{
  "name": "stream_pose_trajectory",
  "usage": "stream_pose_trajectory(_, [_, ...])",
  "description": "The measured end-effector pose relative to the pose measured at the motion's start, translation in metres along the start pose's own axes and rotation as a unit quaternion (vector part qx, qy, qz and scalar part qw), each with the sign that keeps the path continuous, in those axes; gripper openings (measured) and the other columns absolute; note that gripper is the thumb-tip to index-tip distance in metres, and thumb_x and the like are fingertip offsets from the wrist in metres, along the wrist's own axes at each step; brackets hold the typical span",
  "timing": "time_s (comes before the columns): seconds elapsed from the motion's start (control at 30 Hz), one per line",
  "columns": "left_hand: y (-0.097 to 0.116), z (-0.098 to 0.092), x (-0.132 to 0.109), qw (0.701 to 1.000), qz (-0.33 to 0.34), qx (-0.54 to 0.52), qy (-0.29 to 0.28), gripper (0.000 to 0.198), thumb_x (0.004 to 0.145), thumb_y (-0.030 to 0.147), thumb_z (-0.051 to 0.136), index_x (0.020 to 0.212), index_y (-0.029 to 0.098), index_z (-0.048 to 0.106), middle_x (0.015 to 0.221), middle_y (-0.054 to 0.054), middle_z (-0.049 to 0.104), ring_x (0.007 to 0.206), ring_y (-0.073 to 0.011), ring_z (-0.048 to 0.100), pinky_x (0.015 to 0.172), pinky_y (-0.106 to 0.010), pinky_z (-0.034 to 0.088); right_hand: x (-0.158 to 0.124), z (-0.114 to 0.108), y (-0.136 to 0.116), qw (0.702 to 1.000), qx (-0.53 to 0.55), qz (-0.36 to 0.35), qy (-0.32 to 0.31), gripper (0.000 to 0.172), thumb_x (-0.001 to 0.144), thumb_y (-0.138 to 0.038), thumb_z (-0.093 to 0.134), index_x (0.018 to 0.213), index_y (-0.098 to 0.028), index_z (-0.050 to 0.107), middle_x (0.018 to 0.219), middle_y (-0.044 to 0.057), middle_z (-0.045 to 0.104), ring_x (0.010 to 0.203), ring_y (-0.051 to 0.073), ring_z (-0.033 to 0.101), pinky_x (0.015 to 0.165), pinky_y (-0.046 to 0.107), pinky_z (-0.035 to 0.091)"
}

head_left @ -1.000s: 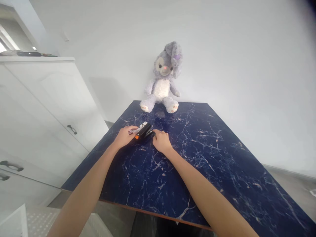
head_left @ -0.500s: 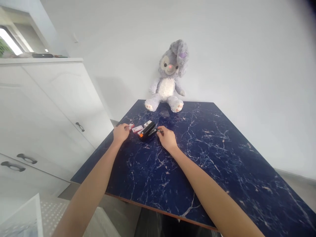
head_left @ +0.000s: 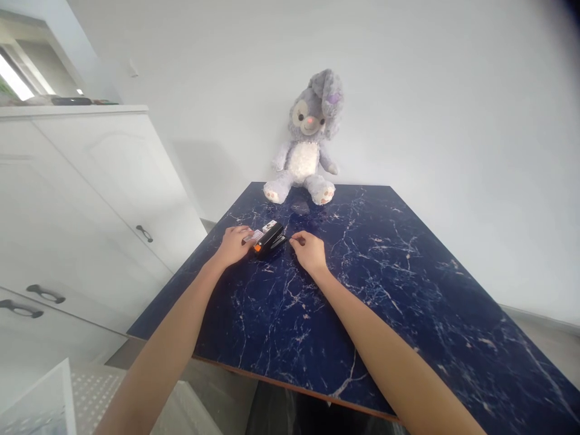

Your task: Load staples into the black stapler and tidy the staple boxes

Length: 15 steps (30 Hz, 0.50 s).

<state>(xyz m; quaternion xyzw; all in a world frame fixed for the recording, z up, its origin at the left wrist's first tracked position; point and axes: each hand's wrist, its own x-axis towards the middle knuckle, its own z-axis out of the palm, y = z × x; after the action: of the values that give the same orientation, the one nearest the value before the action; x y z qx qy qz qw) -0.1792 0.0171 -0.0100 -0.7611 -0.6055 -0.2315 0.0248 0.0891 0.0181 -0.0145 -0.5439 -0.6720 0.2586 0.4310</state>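
Note:
A black stapler (head_left: 270,238) with an orange end lies on the dark blue marble table (head_left: 362,284), left of the middle. My left hand (head_left: 233,244) rests just left of it, fingers curled onto a small white and red box (head_left: 254,236) that touches the stapler. My right hand (head_left: 309,252) sits on the table right of the stapler. Its thumb and forefinger are pinched together near the stapler's front on a tiny thing I cannot make out.
A grey plush rabbit (head_left: 308,142) sits at the table's far edge against the white wall. A white cabinet (head_left: 90,199) with dark handles stands to the left. A white perforated surface (head_left: 86,393) lies low at the near left.
My left hand moved out to the left with a small box, then came back against the stapler. My right hand stayed by the stapler's front, shifting slightly.

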Motion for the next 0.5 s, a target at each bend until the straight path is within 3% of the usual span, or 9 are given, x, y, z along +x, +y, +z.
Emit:
stream_pose_trajectory(0.17, [0.013, -0.014, -0.004, 0.998, 0.01, 0.038, -0.048, 0.034, 0.095, 0.035, 0.047, 0.104, 0.024, 0.077, 0.12, -0.01, 0.07, 0.115, -0.0299, 0.057, 0.105, -0.047, 0.038, 0.003, 0.0, 0.004, 0.999, 0.032, 0.031, -0.003, 0.014, 0.08, -0.019, 0.064, 0.084, -0.023, 0.076, 0.094, 0.0, 0.076, 0.082, 0.015, 0.071, 0.082, 0.025, 0.054])
stream_pose_trajectory(0.33, [0.01, -0.025, -0.01, 0.982, -0.153, 0.114, -0.017, 0.036, 0.092, 0.036, 0.052, 0.115, 0.016, 0.073, 0.12, -0.019, 0.068, 0.113, -0.0341, 0.058, 0.096, -0.044, 0.044, 0.005, 0.004, 0.013, 1.0, 0.003, 0.017, 0.005, 0.021, 0.077, -0.015, 0.06, 0.085, -0.024, 0.077, 0.093, 0.001, 0.077, 0.08, 0.017, 0.071, 0.084, 0.029, 0.054])
stream_pose_trajectory(0.43, [0.003, -0.028, -0.011, 0.973, -0.216, 0.076, -0.041, 0.03, 0.088, 0.039, 0.061, 0.106, 0.018, 0.073, 0.107, -0.017, 0.073, 0.105, -0.0341, 0.064, 0.089, -0.042, 0.048, 0.005, 0.006, 0.015, 1.0, -0.021, 0.016, 0.007, 0.024, 0.075, -0.013, 0.058, 0.083, -0.024, 0.078, 0.091, 0.002, 0.077, 0.08, 0.019, 0.071, 0.083, 0.031, 0.054])
stream_pose_trajectory(0.5, [0.002, -0.03, -0.01, 0.973, -0.229, 0.017, 0.0, 0.025, 0.085, 0.035, 0.065, 0.104, 0.021, 0.071, 0.102, -0.012, 0.075, 0.1, -0.0312, 0.067, 0.087, -0.04, 0.05, 0.006, 0.007, 0.015, 1.0, -0.021, 0.015, 0.008, 0.022, 0.075, -0.014, 0.059, 0.081, -0.024, 0.077, 0.089, 0.002, 0.076, 0.079, 0.019, 0.071, 0.084, 0.032, 0.054])
